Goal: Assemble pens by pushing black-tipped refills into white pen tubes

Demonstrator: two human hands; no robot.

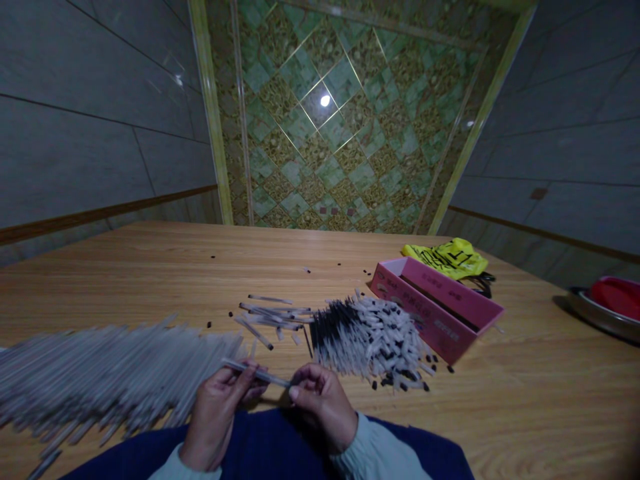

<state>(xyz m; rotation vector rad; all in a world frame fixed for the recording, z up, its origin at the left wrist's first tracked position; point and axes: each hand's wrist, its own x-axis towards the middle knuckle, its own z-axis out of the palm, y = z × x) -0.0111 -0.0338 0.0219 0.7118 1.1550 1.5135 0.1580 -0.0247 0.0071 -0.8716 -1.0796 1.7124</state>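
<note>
Left hand (220, 403) and right hand (323, 400), bare and close together, are nearer the wearer than the pink box (433, 310) and to its left. Between them runs a slim, translucent tube (273, 379), held almost level, its right end slightly lower. The left thumb and fingers pinch it partway along, leaving one end poking out past them; the right thumb and forefinger are pressed together at its other end, where whatever lies between the fingertips is too small to make out. Pale blue-green sleeves (377, 450) cover the forearms, above dark blue cloth (270, 443) at the wearer's lap.

The pink box, long and open-topped, sits at a slant on a wood-grain table (540, 413). Just left of the box spreads a heap of small whitish and black pieces (370, 337), the darker ones gathered mostly on the side away from the box. Further left are a few loose dark-ended tubes (273, 317), and well to the left of the box a broad layer of similar translucent tubes (115, 373) lies side by side. Tiny black bits (426, 386) dot the wood near the box's lower corner and elsewhere. Behind the box lies a crumpled yellow bag (447, 257) with black markings; well to the right of the box is a metal dish (600, 318) with something red (617, 297) in it
</note>
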